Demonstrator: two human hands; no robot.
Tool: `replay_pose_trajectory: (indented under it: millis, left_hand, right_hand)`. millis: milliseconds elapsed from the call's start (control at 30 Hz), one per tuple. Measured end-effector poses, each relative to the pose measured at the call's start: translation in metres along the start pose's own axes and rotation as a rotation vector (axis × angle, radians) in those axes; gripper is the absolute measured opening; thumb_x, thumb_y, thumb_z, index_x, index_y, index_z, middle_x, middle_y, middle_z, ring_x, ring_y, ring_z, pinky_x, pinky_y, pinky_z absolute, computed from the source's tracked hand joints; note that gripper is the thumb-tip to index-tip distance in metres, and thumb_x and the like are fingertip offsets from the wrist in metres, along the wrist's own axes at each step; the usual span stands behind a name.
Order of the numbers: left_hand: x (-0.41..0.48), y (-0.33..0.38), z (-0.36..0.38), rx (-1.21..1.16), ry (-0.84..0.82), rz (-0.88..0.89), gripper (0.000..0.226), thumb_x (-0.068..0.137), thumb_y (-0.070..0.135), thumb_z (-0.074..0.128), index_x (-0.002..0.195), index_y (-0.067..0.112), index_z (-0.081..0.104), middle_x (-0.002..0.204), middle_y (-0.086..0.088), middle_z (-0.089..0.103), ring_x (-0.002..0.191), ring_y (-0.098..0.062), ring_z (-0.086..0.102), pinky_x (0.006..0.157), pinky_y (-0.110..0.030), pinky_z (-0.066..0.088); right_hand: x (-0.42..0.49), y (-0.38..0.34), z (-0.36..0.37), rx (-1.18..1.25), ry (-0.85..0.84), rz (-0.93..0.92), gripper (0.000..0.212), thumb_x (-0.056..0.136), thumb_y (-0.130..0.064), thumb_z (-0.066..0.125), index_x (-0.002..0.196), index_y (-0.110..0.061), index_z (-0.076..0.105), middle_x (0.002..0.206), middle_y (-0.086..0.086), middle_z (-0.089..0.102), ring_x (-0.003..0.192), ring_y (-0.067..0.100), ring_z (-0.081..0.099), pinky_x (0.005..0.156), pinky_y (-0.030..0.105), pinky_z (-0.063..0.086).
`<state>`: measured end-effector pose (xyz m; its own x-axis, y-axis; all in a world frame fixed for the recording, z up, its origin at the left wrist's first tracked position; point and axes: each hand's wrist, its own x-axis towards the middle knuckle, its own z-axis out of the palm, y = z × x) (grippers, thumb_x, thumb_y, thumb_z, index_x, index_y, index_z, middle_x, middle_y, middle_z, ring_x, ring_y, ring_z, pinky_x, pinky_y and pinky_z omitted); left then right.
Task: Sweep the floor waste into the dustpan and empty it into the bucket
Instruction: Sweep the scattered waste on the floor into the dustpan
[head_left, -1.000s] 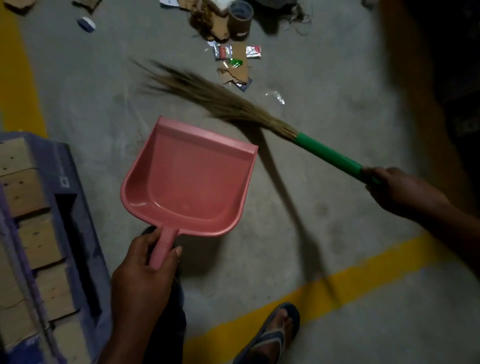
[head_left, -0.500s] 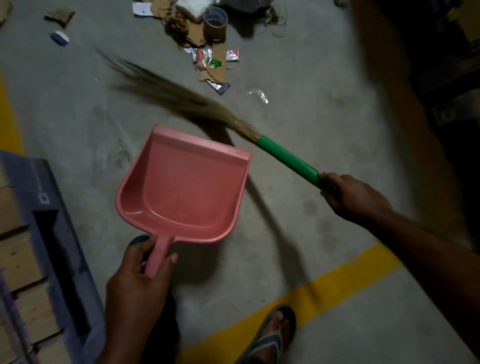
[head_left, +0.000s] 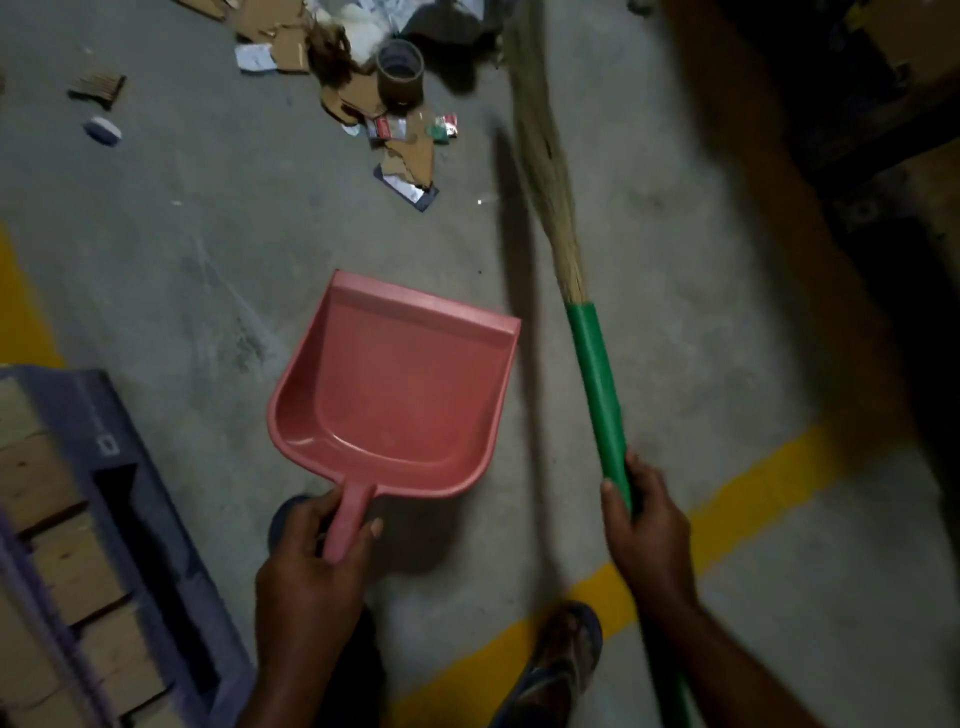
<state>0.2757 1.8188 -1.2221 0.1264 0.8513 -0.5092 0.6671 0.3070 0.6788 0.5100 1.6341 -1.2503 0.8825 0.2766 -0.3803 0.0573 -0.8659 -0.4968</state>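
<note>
My left hand (head_left: 306, 577) grips the handle of an empty pink dustpan (head_left: 400, 389), held above the concrete floor with its mouth facing away from me. In my right hand (head_left: 649, 525) is the green handle of a grass broom (head_left: 597, 379); its bristles (head_left: 540, 135) point away, up toward the far right of the waste. The floor waste (head_left: 363, 98), torn cardboard, wrappers and a tape roll, lies ahead of the dustpan. A small loose scrap (head_left: 103, 130) sits far left. No bucket is visible.
A blue pallet with wooden slats (head_left: 93, 525) stands at the lower left. Yellow floor lines (head_left: 727, 519) cross below my hands. My sandalled foot (head_left: 561, 654) is at the bottom. Dark stacked boxes (head_left: 857, 78) fill the upper right.
The broom has swung from lying leftward across the dustpan's front to pointing straight ahead on its right. My right hand came in closer. The dustpan stays held.
</note>
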Motion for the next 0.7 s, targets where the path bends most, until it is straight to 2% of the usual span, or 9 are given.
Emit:
replay_pose_trajectory:
  millis: [67,167,233,333,400,467,500,600,700]
  left_hand:
    - [0.001,0.012,-0.015,-0.012,-0.031,-0.023,0.045,0.072,0.027,0.086,0.097,0.054,0.06,0.087,0.023,0.069,0.077,0.003,0.065,0.074,-0.029,0.052]
    - [0.012,0.036,-0.047,-0.033,-0.06,-0.031,0.051,0.068,0.022,0.088,0.097,0.055,0.062,0.086,0.024,0.07,0.072,0.003,0.066,0.066,-0.025,0.056]
    - [0.026,0.058,-0.073,-0.027,-0.071,-0.002,0.051,0.064,0.024,0.091,0.091,0.057,0.063,0.085,0.027,0.069,0.072,0.006,0.065,0.066,-0.013,0.051]
    - [0.053,0.097,-0.113,0.004,-0.082,0.06,0.061,0.065,0.017,0.09,0.091,0.063,0.06,0.085,0.033,0.067,0.077,0.011,0.063,0.064,-0.001,0.044]
    - [0.073,0.13,-0.139,0.042,-0.084,0.112,0.066,0.067,0.016,0.089,0.091,0.069,0.056,0.086,0.038,0.065,0.077,0.014,0.062,0.064,0.0,0.042]
    - [0.094,0.169,-0.161,0.058,-0.087,0.167,0.064,0.069,0.023,0.088,0.092,0.072,0.053,0.088,0.042,0.062,0.079,0.015,0.061,0.065,-0.004,0.043]
    - [0.102,0.191,-0.169,0.066,-0.096,0.2,0.061,0.07,0.027,0.087,0.093,0.071,0.052,0.089,0.041,0.062,0.08,0.011,0.063,0.066,-0.009,0.045]
    - [0.125,0.252,-0.179,0.085,-0.088,0.278,0.048,0.072,0.032,0.084,0.103,0.056,0.056,0.09,0.022,0.071,0.083,-0.007,0.068,0.071,-0.029,0.052]
    - [0.143,0.307,-0.174,0.129,-0.104,0.362,0.038,0.074,0.034,0.083,0.103,0.042,0.06,0.091,0.013,0.071,0.083,-0.017,0.068,0.069,-0.032,0.052]
  right_hand:
    - [-0.035,-0.014,0.02,0.044,-0.031,0.138,0.041,0.09,-0.022,0.067,0.13,-0.017,0.058,0.114,0.009,0.071,0.103,0.03,0.067,0.084,0.035,0.052]
    - [-0.064,-0.057,0.058,0.082,-0.173,0.294,0.043,0.088,-0.027,0.066,0.13,-0.025,0.056,0.102,0.011,0.073,0.092,0.034,0.07,0.078,0.036,0.056]
    - [-0.07,-0.1,0.081,0.127,-0.265,0.292,0.042,0.085,-0.038,0.062,0.126,-0.036,0.054,0.097,0.01,0.074,0.084,0.034,0.071,0.073,0.038,0.058]
    - [-0.062,-0.169,0.097,0.231,-0.27,0.256,0.041,0.074,-0.058,0.052,0.114,-0.05,0.049,0.089,0.006,0.074,0.077,0.032,0.071,0.067,0.043,0.06]
    - [-0.053,-0.214,0.09,0.283,-0.228,0.266,0.041,0.074,-0.056,0.057,0.114,-0.051,0.05,0.088,0.005,0.073,0.077,0.031,0.071,0.067,0.043,0.06]
    - [-0.045,-0.249,0.075,0.32,-0.144,0.296,0.04,0.078,-0.044,0.065,0.116,-0.048,0.053,0.088,0.007,0.073,0.075,0.032,0.071,0.067,0.044,0.06]
    - [-0.042,-0.263,0.065,0.344,-0.103,0.305,0.04,0.077,-0.045,0.067,0.114,-0.049,0.053,0.085,0.008,0.073,0.073,0.033,0.071,0.066,0.045,0.06]
    - [-0.03,-0.288,0.032,0.391,0.013,0.334,0.044,0.062,-0.062,0.057,0.106,-0.059,0.051,0.08,0.008,0.072,0.071,0.034,0.071,0.064,0.05,0.061]
    - [-0.004,-0.291,-0.003,0.345,0.093,0.315,0.045,0.06,-0.063,0.056,0.105,-0.062,0.052,0.08,0.006,0.071,0.068,0.033,0.07,0.064,0.05,0.06]
